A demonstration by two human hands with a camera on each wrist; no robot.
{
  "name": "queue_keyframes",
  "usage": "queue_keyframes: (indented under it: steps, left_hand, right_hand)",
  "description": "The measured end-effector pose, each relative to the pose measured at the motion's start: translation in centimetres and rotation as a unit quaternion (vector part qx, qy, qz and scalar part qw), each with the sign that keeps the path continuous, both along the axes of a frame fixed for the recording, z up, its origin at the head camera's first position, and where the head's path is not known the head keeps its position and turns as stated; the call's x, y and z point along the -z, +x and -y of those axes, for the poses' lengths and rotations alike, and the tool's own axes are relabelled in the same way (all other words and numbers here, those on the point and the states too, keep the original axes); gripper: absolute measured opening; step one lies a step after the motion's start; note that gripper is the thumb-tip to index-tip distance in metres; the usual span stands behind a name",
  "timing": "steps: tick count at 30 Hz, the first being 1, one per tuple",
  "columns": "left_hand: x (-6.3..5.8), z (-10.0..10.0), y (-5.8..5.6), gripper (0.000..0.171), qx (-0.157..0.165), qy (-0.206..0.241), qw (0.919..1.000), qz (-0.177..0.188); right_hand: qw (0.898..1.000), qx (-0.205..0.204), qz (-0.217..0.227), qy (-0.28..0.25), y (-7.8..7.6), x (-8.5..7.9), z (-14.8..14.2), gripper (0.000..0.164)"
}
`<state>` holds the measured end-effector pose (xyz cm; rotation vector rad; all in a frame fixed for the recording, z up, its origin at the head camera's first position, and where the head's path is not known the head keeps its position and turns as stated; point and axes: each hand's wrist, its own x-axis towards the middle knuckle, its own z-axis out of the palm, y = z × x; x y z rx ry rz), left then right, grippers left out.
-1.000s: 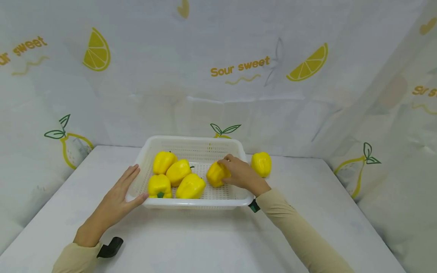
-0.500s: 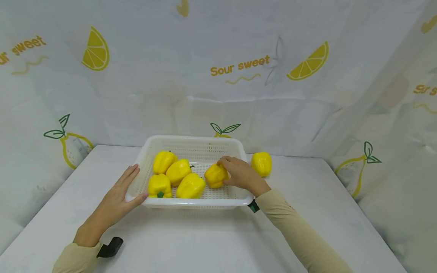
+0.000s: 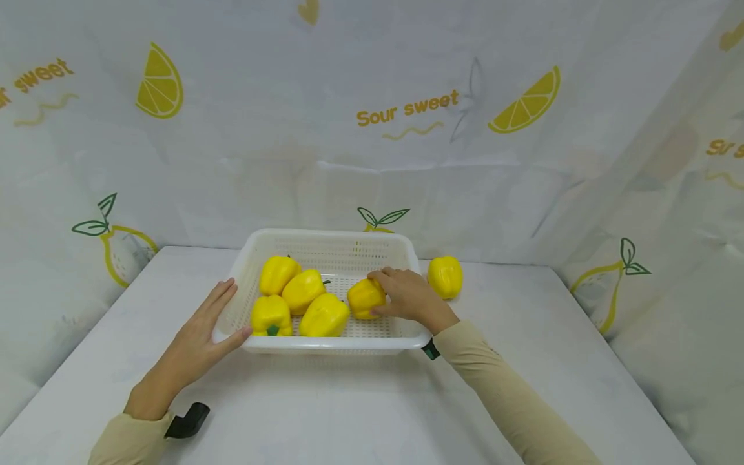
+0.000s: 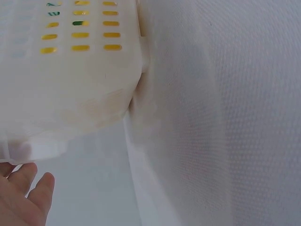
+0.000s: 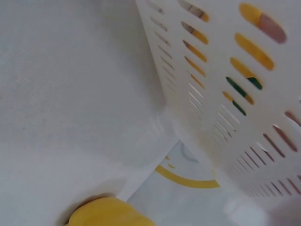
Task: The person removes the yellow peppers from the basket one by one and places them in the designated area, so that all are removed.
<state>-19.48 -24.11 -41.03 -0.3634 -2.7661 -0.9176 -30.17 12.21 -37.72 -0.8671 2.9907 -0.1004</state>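
A white perforated plastic basket (image 3: 337, 343) stands on the table with several yellow bell peppers in it; four-lobed ones cluster on its left side, such as the front-left bell pepper (image 3: 270, 314). My right hand (image 3: 415, 298) reaches over the basket's right side and holds another yellow bell pepper (image 3: 363, 299) low inside, fingers curled over its right side. At the left end, my left hand (image 3: 194, 345) rests against the basket rim, fingers extended and thumb at the front corner. The left wrist view shows its fingertips (image 4: 43, 188) right by the rim. The basket wall (image 5: 207, 117) hides most of the right hand in the right wrist view.
One yellow bell pepper (image 3: 445, 278) lies on the table (image 3: 325, 413), outside the basket to the right. A white curtain (image 3: 279, 103) printed with lemons rises behind the table. A black wrist mount (image 3: 188, 421) juts from the left sleeve.
The right hand has shifted the bell pepper slightly left inside the basket. My left hand has stayed at the rim.
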Motion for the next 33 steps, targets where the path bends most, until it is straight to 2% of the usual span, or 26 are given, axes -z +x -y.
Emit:
queue_keyframes:
  steps: [12,22,33]
  left_hand:
    - [0.08,0.03,-0.01,0.086,-0.003,-0.001,1.0000,0.002]
    - [0.08,0.12,-0.02,0.086,0.003,0.003,1.0000,-0.001]
    - [-0.06,0.12,0.02,0.086,0.003,0.007,1.0000,0.006]
  right_hand:
    - [1.000,-0.014,-0.009,0.009,0.03,-0.08,-0.05,0.066]
    - [1.000,0.000,0.027,0.000,-0.03,-0.15,0.02,0.069]
    - [0.998,-0.031,0.021,-0.043,-0.13,-0.15,-0.21,0.067]
